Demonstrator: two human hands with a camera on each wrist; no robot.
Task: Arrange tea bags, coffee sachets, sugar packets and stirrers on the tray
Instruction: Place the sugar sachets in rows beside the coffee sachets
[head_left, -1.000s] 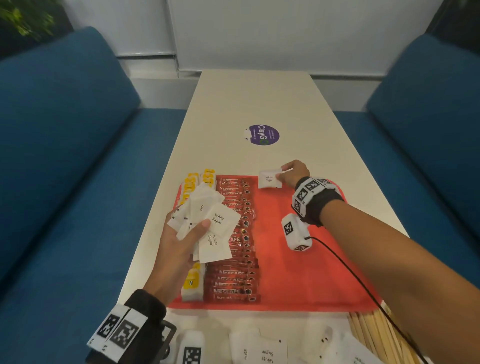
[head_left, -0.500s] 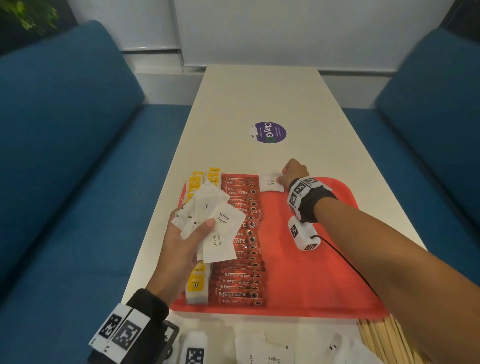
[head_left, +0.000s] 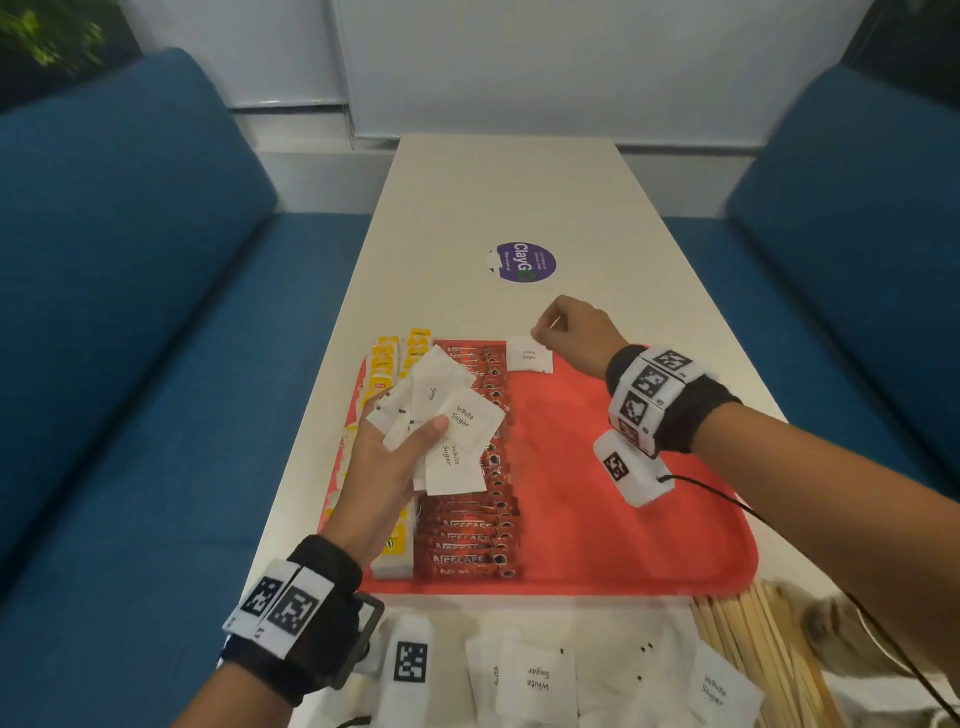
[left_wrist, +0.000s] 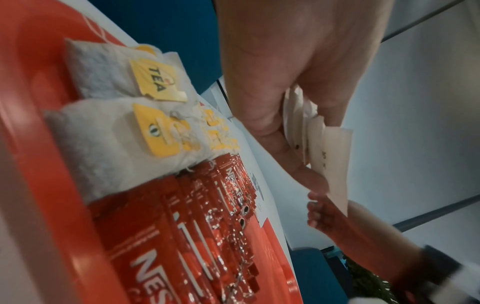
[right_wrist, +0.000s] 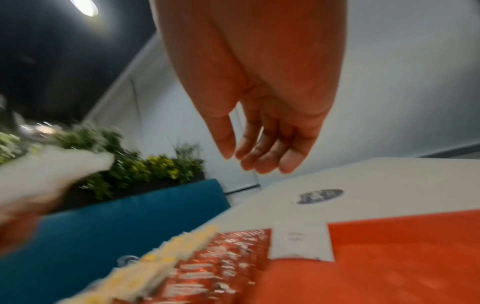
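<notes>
White table's red tray (head_left: 623, 545) bears one flat white sugar packet (head_left: 529, 354).

Red tray (head_left: 649, 519); red coffee sachets (head_left: 467, 540); yellow-tagged tea bags (head_left: 384, 364); white sugar packets (head_left: 447, 415).

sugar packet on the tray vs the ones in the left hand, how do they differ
The sugar packet on the tray lies flat and alone at the far edge beside the coffee sachets; the packets in the left hand are fanned, overlapping, gripped above the tray. All are white, and the readable ones say White Sugar.
</notes>
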